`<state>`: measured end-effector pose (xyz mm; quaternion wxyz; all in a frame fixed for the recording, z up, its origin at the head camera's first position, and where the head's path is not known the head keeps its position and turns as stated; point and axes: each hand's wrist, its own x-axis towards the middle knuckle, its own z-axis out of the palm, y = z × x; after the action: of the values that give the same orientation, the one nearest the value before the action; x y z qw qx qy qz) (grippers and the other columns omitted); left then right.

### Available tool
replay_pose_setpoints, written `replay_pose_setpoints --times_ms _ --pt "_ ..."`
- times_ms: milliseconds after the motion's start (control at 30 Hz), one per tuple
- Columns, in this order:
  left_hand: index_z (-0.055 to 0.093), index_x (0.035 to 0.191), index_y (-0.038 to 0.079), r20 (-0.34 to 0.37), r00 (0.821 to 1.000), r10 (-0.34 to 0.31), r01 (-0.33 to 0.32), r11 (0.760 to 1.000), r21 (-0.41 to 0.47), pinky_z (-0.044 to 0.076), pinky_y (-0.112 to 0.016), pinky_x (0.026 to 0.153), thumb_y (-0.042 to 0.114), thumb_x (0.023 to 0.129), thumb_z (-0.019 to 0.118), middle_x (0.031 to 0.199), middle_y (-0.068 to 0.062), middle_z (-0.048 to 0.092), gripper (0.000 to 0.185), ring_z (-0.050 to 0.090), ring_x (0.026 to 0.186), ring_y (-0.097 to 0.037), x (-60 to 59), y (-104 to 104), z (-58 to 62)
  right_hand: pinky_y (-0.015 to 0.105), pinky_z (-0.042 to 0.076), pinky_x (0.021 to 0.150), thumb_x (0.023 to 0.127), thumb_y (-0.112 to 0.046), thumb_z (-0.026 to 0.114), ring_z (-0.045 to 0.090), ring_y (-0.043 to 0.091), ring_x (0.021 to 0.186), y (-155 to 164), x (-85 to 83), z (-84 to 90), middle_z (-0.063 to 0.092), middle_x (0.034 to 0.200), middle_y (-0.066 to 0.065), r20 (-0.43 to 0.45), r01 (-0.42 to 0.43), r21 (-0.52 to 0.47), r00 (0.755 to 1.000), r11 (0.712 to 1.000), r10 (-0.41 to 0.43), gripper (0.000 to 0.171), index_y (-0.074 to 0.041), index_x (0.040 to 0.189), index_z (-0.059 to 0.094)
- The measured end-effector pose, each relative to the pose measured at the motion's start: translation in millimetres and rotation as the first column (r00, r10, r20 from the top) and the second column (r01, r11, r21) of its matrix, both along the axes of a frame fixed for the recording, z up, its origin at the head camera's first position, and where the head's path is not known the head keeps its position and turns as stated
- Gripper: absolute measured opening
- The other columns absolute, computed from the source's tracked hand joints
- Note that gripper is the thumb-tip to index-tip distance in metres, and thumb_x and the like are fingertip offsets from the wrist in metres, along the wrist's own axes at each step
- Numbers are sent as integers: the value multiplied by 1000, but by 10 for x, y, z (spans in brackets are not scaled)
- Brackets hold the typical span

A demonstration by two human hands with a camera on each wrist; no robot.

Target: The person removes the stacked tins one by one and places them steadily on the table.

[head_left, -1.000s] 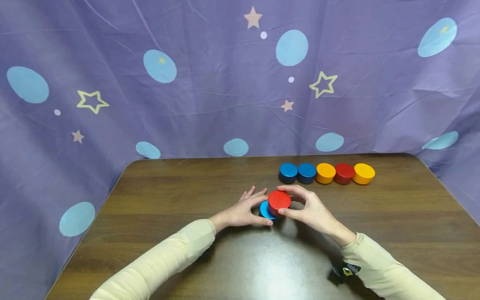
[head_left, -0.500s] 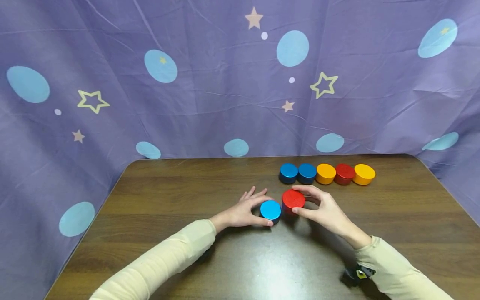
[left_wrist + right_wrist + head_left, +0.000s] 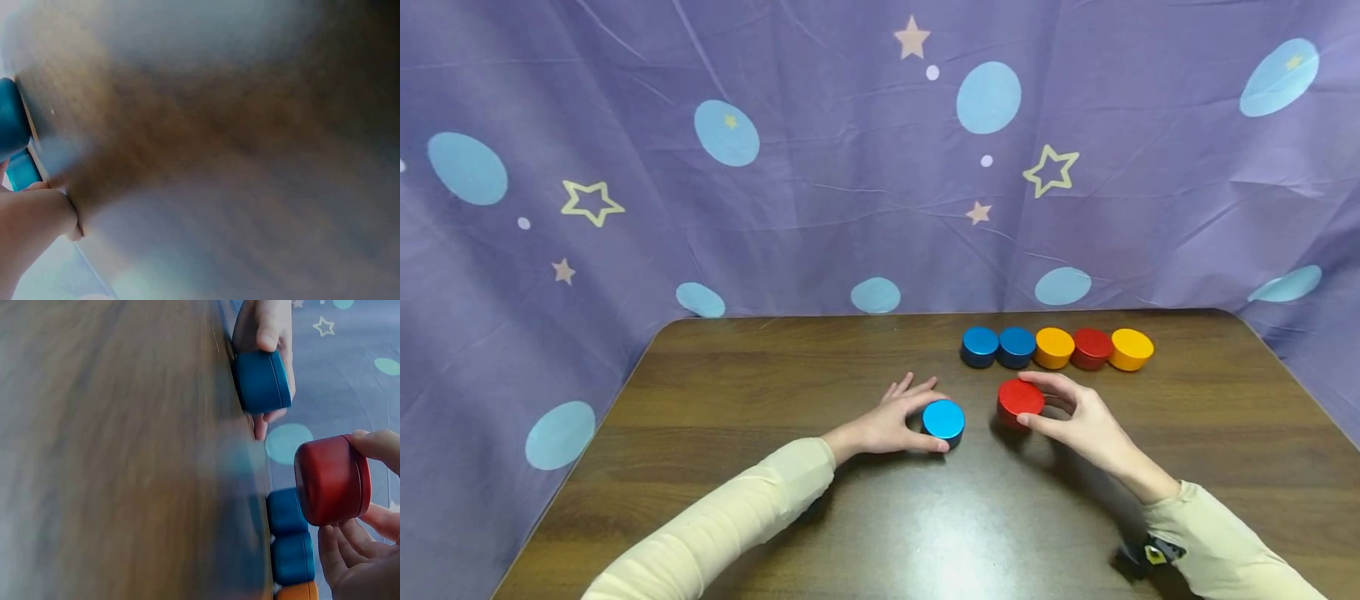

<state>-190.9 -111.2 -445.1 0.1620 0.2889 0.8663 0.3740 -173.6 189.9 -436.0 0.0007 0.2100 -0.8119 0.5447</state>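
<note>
My left hand (image 3: pixel 883 425) holds a small round blue tin (image 3: pixel 943 422) on the table, thumb on its near side and index finger on its far side. In the right wrist view this blue tin (image 3: pixel 262 382) shows a seam near its top. To the right, my right hand (image 3: pixel 1086 425) grips a red tin (image 3: pixel 1020 402) between thumb and fingers. A gap separates the red tin (image 3: pixel 331 481) from the table in the right wrist view. The left wrist view catches only part of my left hand (image 3: pixel 34 225) and of a blue tin (image 3: pixel 11 119).
Toward the back right of the wooden table (image 3: pixel 775 367) several tins stand in a touching row: a blue tin (image 3: pixel 980 346), another blue tin (image 3: pixel 1017 347), a yellow tin (image 3: pixel 1054 347), a dark red tin (image 3: pixel 1092 348) and a yellow tin (image 3: pixel 1131 349). A patterned purple curtain (image 3: pixel 820 167) hangs behind.
My right hand has carried the red tin rightward, from where it overlapped the blue tin in view to well apart from it. My left hand has kept its hold on the blue tin.
</note>
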Motion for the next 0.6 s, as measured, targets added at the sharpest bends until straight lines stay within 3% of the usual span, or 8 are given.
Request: replay_pose_setpoints --times_ms 300,600 --pt "53 137 18 -2 1000 -8 7 1000 -10 -3 -57 111 32 83 77 156 -10 27 60 -1 144 -38 20 5 2 15 46 85 83 -7 76 62 5 100 288 74 -9 61 122 15 -20 92 7 996 996 -92 51 4 129 55" --pt "53 136 19 -1 1000 -6 6 1000 -5 -3 -58 111 31 84 76 155 -10 27 58 -2 144 -38 12 9 15 13 47 83 85 -6 75 59 -3 100 628 74 4 61 118 -13 -8 166 -6 986 986 -166 53 6 130 52"
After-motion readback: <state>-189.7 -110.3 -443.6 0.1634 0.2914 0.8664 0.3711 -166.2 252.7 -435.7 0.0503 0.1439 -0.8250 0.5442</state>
